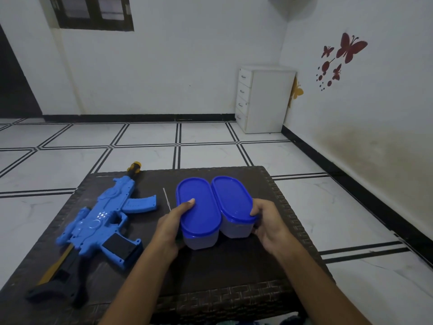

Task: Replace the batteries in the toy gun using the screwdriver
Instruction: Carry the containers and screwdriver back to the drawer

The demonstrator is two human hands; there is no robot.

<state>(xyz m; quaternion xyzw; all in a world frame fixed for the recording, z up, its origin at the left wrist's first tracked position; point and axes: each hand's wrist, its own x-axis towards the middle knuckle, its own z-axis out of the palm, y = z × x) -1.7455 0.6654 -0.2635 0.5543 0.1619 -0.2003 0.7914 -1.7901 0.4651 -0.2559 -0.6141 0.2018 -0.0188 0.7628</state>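
A blue toy gun (pixel 103 219) with a black stock and a yellow muzzle tip lies flat on the left part of the dark woven table (pixel 234 266). A thin metal screwdriver shaft (pixel 166 199) shows between the gun and two oval clear containers with blue lids. My left hand (pixel 173 222) grips the left container (pixel 199 214), thumb on its lid; the screwdriver's near end passes behind this hand. My right hand (pixel 267 221) grips the right container (pixel 232 202) at its right side. The containers stand side by side, touching. Their contents are hidden.
The table stands on a white tiled floor with black lines. A white drawer cabinet (pixel 264 99) stands in the far right corner by a wall with red butterfly stickers (pixel 346 52). A dark window (pixel 93 12) is at the upper left.
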